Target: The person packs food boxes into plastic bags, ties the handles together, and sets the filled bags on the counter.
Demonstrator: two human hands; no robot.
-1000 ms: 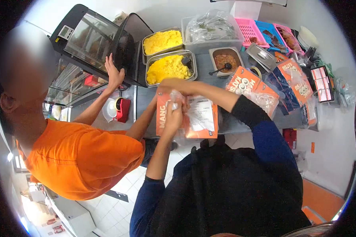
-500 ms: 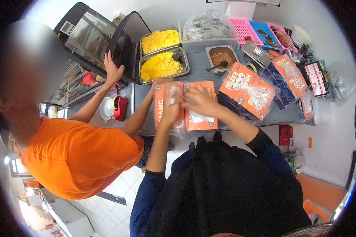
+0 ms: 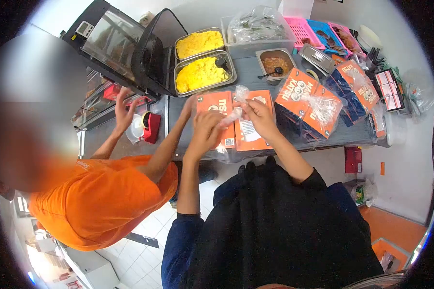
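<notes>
Two orange food boxes (image 3: 254,141) stand side by side in a clear plastic bag (image 3: 241,92) at the counter's front edge. Over them, the bag's top is drawn up into a twisted strip. My left hand (image 3: 207,129) is closed around the left part of that strip. With bent fingers, my right hand (image 3: 260,118) pinches the bag's upper end just to the right. White paper with print lies on the right-hand box under the plastic. My fingers hide part of the bag's twist.
To the left is a co-worker in an orange shirt (image 3: 101,202), one hand beside my boxes. Behind are trays of yellow food (image 3: 202,74) and a steel pan with a ladle (image 3: 276,62). More bagged orange boxes (image 3: 309,98) stand right, near a tablet (image 3: 389,89).
Both my hands have gathered the loose plastic into a twisted strip above the boxes. The co-worker's hand has come down from the cabinet door. My view has shifted slightly.
</notes>
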